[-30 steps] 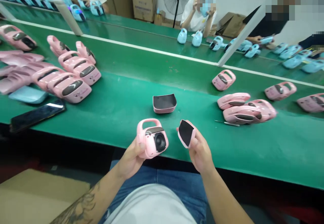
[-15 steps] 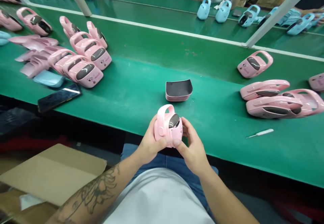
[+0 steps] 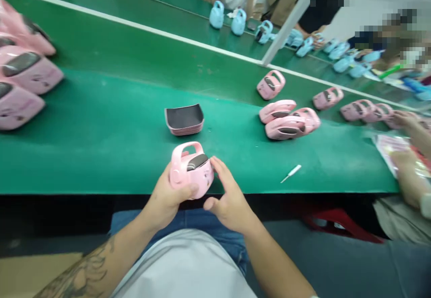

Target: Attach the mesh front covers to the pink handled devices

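A pink plastic case (image 3: pixel 201 179) with a looped handle, a dark glossy window and a printed front is held over the table's near edge. My left hand (image 3: pixel 171 197) is closed around its left side, the thumb lying across the lower front. Beside its right side, my right hand (image 3: pixel 229 199) is open, thumb and fingers apart. The fingertips are at the case's upper right edge; whether they touch it I cannot tell. Just beyond the case, a stack of curved panels (image 3: pixel 184 119), dark inside with pink edges, rests on the green table (image 3: pixel 111 154).
A small white-handled screwdriver (image 3: pixel 291 173) lies to the right. Pink cases (image 3: pixel 286 127) form a group behind it, and more pink cases (image 3: pixel 28 71) stand at far left. A co-worker's arm (image 3: pixel 411 177) reaches in at right. Blue cases (image 3: pixel 238 22) line the table beyond the divider.
The view has swung to the right. My right thumb has come off the front of the case and the right hand has opened, while my left hand keeps its hold.
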{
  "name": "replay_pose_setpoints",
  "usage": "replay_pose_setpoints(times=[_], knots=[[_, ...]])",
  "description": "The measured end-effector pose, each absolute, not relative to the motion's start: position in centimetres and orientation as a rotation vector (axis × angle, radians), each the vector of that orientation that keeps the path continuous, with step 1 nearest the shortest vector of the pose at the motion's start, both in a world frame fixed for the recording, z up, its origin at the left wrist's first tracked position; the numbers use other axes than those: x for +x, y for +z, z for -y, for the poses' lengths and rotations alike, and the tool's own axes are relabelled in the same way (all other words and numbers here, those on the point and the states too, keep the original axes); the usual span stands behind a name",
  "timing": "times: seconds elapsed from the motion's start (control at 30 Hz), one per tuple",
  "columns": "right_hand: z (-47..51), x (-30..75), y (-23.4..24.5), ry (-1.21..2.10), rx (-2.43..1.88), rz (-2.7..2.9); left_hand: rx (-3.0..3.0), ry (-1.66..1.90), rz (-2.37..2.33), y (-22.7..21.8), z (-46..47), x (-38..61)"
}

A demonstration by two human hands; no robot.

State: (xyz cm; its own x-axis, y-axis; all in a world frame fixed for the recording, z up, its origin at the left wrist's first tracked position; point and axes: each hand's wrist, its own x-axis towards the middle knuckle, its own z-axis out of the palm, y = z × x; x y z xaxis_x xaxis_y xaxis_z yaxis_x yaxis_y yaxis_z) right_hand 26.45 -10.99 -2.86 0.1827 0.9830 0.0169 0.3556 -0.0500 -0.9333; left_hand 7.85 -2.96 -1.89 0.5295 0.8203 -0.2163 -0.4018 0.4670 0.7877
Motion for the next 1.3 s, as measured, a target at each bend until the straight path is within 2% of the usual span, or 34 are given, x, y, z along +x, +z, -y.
replay_pose_setpoints(times=[0.03,0.13,0.17,0.27,0.4,0.53,0.67,0.87,1.3], knots=[[12.0,28.8,-3.2,0.723,-1.648,1.326,0.702,0.778,-0.622,-2.0,2.7,8.1],[16.5,38.1,-4.3,-0.127,-2.136,1.061,0.584,0.666,-0.556,-2.2,2.1,8.7],[18.3,41.4,-4.6,-0.305,-2.308,1.125,0.568,0.637,-0.547,-2.3,1.9,8.8],[22.5,48.9,-5.1,-0.259,-2.412,1.275,0.571,0.58,-0.552,-2.6,1.8,8.9],[23.7,52.0,-4.7,-0.183,-2.425,1.441,0.563,0.566,-0.583,-3.2,2.0,8.4],[19.6,49.1,-3.9,-0.169,-2.429,1.529,0.548,0.61,-0.615,-3.5,2.1,7.2],[11.5,44.0,-4.0,-0.069,-2.406,1.631,0.539,0.653,-0.635,-2.6,2.1,6.0],[1.8,41.0,-4.4,-0.185,-2.567,1.522,0.55,0.771,-0.748,-1.4,2.9,3.5],[2.7,40.4,-2.5,-0.229,-2.598,1.322,0.513,0.822,-0.765,-2.5,3.1,1.2]])
